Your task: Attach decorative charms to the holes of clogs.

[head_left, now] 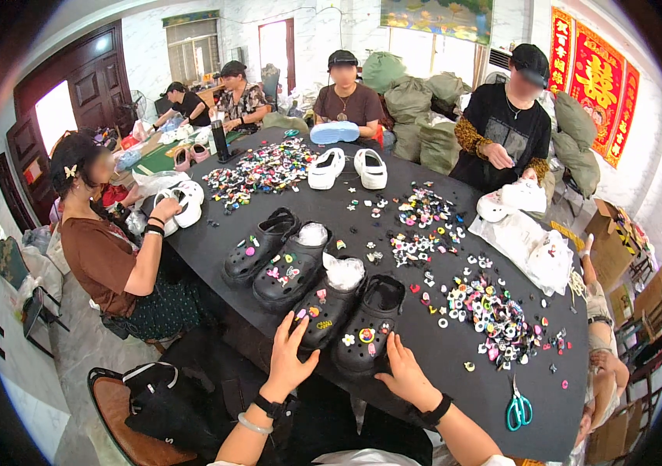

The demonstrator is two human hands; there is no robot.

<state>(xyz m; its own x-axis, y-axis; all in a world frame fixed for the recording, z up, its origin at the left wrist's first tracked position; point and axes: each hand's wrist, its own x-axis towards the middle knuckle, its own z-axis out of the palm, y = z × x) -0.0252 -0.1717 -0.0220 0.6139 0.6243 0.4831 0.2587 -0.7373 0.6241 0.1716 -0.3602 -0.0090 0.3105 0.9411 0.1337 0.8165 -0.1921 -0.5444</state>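
Several black foam clogs stand in a row on the dark table before me, with colourful charms in their holes. My left hand (293, 363) is open, its fingers stretched up along the left side of a black clog (329, 317) with crumpled white paper in its opening. My right hand (408, 376) is also open, fingers extended against the right side of the rightmost clog (368, 326), which carries a flower charm and a round one. Further left stand another paper-stuffed clog (292, 270) and an unstuffed clog (259, 250).
Loose shoe charms lie in a right-hand pile (494, 314) and a far-left pile (265, 167). Teal-handled scissors (518, 410) lie near the right edge. White clogs (326, 168) stand at the back. Co-workers sit or stand around the table; a person's hand (166, 208) at left touches a white clog.
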